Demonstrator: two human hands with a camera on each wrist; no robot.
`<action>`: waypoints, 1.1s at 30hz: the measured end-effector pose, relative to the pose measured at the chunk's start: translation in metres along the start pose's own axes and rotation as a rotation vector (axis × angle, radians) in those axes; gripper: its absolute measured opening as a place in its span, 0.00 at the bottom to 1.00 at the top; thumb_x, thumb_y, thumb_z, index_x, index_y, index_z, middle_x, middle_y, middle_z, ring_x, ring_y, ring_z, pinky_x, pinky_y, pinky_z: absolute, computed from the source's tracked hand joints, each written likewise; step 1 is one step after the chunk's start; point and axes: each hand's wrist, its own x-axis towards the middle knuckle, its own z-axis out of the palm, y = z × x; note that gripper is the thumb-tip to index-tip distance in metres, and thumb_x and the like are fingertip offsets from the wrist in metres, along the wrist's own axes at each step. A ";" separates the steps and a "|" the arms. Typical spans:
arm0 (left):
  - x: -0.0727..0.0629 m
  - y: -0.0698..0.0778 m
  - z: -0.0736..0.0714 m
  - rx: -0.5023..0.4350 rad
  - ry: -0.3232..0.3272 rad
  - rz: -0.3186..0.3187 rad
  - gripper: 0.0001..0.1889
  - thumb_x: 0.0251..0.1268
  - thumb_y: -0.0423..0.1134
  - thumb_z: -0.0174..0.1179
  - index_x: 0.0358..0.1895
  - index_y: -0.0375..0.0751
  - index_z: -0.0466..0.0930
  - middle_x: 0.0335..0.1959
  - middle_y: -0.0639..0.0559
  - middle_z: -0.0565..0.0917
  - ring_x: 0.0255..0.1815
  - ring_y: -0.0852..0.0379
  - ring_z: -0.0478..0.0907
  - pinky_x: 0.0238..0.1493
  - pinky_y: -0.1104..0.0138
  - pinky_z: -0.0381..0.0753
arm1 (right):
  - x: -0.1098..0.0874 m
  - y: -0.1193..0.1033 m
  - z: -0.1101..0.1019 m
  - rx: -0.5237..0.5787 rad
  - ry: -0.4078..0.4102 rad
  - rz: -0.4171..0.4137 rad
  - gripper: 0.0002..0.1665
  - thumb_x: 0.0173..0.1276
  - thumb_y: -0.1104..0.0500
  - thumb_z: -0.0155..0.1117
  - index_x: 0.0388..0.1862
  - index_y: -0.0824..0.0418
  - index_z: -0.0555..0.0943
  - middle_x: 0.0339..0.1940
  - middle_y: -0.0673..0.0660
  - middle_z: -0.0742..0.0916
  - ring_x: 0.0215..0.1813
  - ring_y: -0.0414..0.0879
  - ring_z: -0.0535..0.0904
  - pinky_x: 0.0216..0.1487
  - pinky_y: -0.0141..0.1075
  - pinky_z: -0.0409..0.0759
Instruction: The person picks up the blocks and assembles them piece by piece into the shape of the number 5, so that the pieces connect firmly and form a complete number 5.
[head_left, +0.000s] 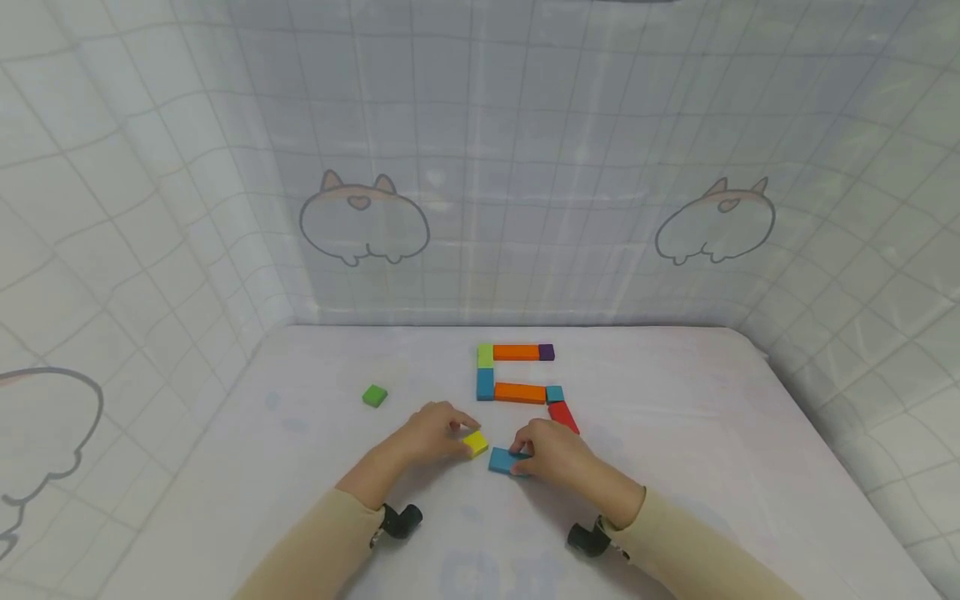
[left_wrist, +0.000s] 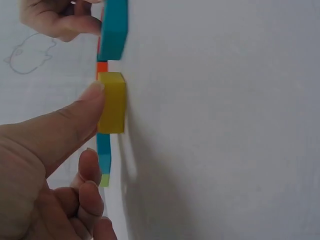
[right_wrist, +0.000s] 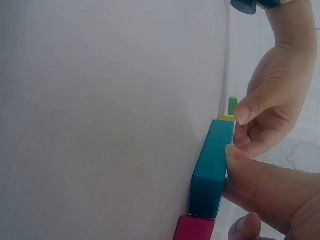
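My left hand [head_left: 435, 431] is at a small yellow block [head_left: 476, 443], pinching it between thumb and index finger. In the left wrist view, the thumb presses the near side of the yellow block [left_wrist: 112, 102] while other fingers curl below it. To its right, my right hand [head_left: 557, 454] holds a longer blue block [head_left: 504, 460] by its right end. The right wrist view shows the right thumb on the side of this blue block [right_wrist: 212, 157], with the index finger partly hidden behind. Both blocks are low over the white tabletop, a small gap between them.
Beyond the hands, a lime block [head_left: 485, 356], a blue block [head_left: 485, 384], two orange blocks [head_left: 516, 352], a purple block [head_left: 547, 352], a small blue block [head_left: 554, 393] and a red block [head_left: 562, 417] form an angular line. A green block [head_left: 374, 396] lies apart at left.
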 end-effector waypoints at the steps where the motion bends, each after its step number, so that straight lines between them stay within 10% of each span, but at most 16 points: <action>1: 0.000 -0.001 0.001 0.005 -0.004 0.004 0.19 0.57 0.45 0.75 0.54 0.57 0.87 0.42 0.55 0.78 0.44 0.54 0.71 0.48 0.55 0.74 | 0.000 0.000 0.000 0.001 0.000 0.001 0.14 0.56 0.52 0.80 0.41 0.53 0.90 0.28 0.44 0.80 0.33 0.42 0.74 0.32 0.31 0.76; 33: 0.000 0.004 0.009 0.069 0.010 0.038 0.18 0.52 0.52 0.77 0.47 0.57 0.88 0.38 0.58 0.76 0.44 0.54 0.69 0.50 0.53 0.69 | -0.001 0.000 0.000 0.010 0.006 0.014 0.13 0.56 0.53 0.80 0.40 0.52 0.90 0.28 0.43 0.81 0.34 0.41 0.74 0.33 0.31 0.76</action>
